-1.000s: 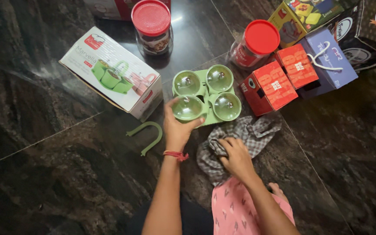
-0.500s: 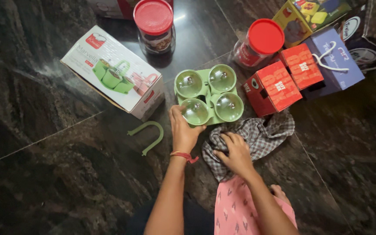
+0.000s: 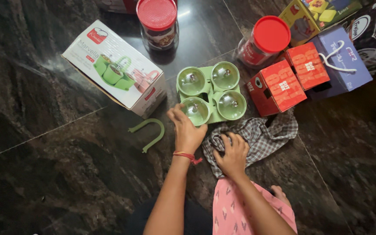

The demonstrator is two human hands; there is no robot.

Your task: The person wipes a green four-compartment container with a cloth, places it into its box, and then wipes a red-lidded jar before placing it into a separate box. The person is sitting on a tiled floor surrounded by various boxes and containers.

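- head view, dark marble floor (image 3: 48,174) seen from above, with a person's two bare arms reaching forward from the bottom edge.
- left hand (image 3: 187,130) grips the near-left jar of a green four-jar condiment set (image 3: 211,92); fingers curled around that jar's clear domed lid (image 3: 195,110), thumb on its left side.
- the set sits on the floor at centre, four round lids in a square on a green tray, just ahead of both hands.
- right hand (image 3: 231,153) presses down on a crumpled grey checked cloth (image 3: 260,135), fingers bunched into the fabric; the cloth lies just near of the set and touches the red boxes.
- loose green u-shaped handle (image 3: 149,132) lies on the floor just left of the left hand.
- white product carton (image 3: 114,69) lies left of the set.
- two red-lidded jars (image 3: 158,24) stand beyond the set, one tipped to the right.
- two red boxes (image 3: 288,78) and a blue box (image 3: 342,61) sit right of the set.
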